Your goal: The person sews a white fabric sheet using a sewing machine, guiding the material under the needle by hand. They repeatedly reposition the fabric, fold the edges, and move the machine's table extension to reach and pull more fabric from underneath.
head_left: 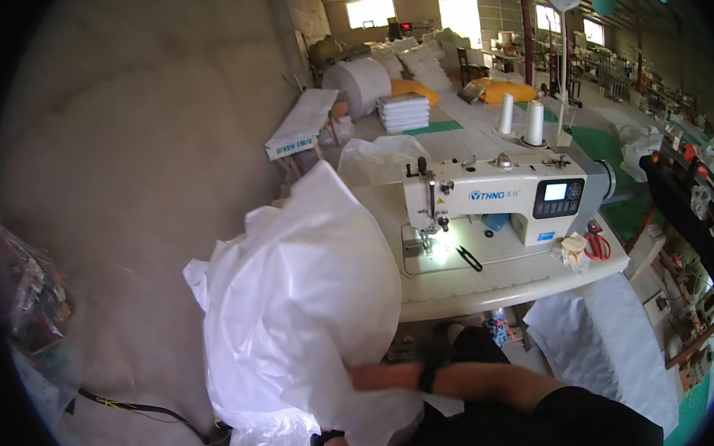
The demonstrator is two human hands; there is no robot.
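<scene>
A large white sheet-like bag or cloth [294,268] billows up in front of me, left of the sewing machine [486,190]. My right hand [372,376] reaches across to its lower right part and touches it; the fingers are smeared and partly covered. Of my left arm only the banded wrist [334,438] shows at the lower edge, and the white material hides the hand. Black thread snips [469,259] lie on the sewing table [460,300] near the lit needle area. Red-handled scissors [596,245] rest by the machine's right end, beside a crumpled cream scrap [574,251].
Two white thread cones [535,122] stand behind the machine. More white material [602,347] hangs or lies below the table on the right. Farther back are a stack of white packages [404,112], a big white roll [358,84] and a narrow bench [306,121]. A black cable [152,409] crosses the floor at left.
</scene>
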